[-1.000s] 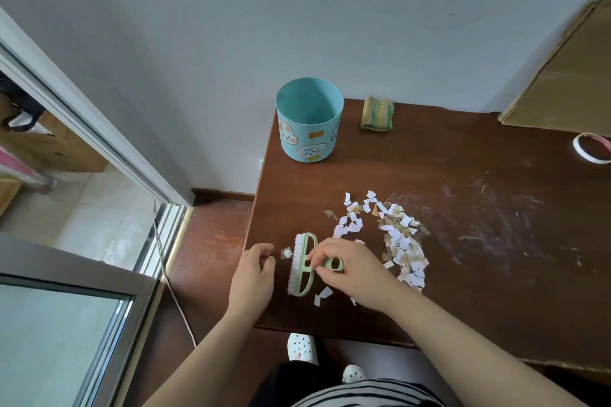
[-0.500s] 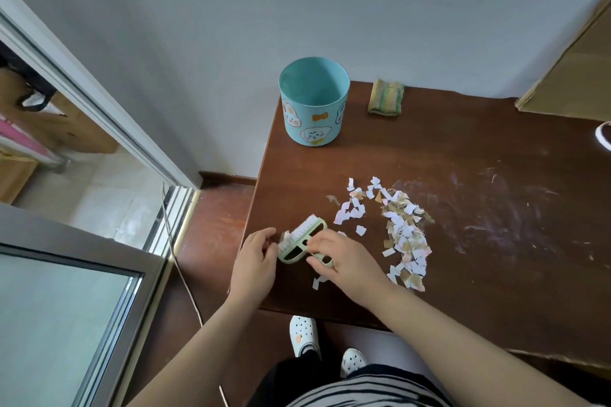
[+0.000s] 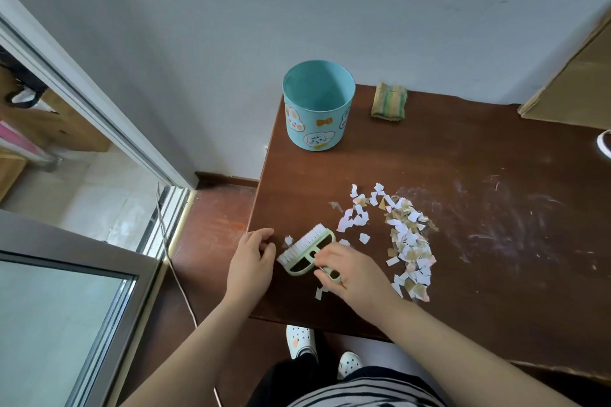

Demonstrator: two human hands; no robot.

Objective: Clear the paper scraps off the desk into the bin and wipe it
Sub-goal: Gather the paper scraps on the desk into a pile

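The right hand (image 3: 355,269) is gripping the handle of a small green plastic brush with white bristles (image 3: 305,251), and the left hand (image 3: 251,261) is resting open-fingered at the dark brown wooden desk (image 3: 463,149) edge. The little torn paper scraps (image 3: 408,241) are lying just right of the brush, and the round blue bin with cartoon animals (image 3: 317,106) is standing at the desk's far corner.

No readable text, labels, brands or numbers anywhere in view. Bin (image 3: 318,106) carries only cartoon animal faces and a bow motif, no lettering. Print on paper scraps (image 3: 409,241) too small to read.
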